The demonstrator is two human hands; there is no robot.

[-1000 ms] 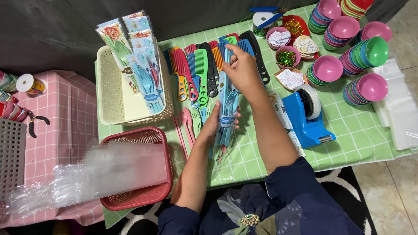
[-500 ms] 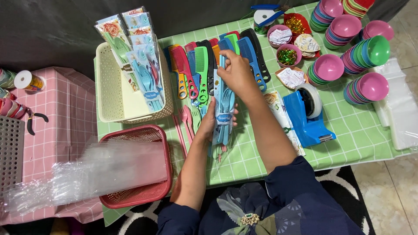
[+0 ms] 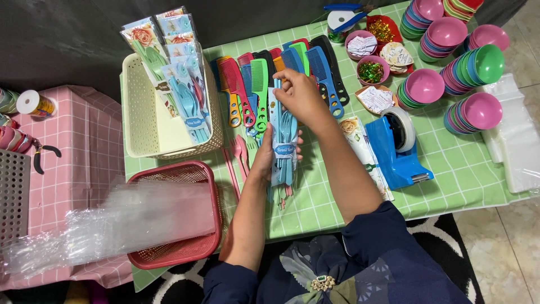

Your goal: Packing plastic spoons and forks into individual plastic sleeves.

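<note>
Clear plastic sleeves (image 3: pixel 107 225) lie across the red basket (image 3: pixel 174 256) at 8 o'clock of the view. I read the cream basket (image 3: pixel 140 121) at 10 o'clock, holding finished packets upright. My left hand (image 3: pixel 269 152) is clasped around the lower part of a blue cutlery packet (image 3: pixel 283 149) at centre, just above the green checked tablecloth (image 3: pixel 315 202). My right hand (image 3: pixel 301 97) pinches the packet's top edge at 12 o'clock, over the row of coloured combs (image 3: pixel 264 84). Blue tape dispenser (image 3: pixel 396 152) stands at 3 o'clock; stacked bowls (image 3: pixel 450 67) fill 2 o'clock.
</note>
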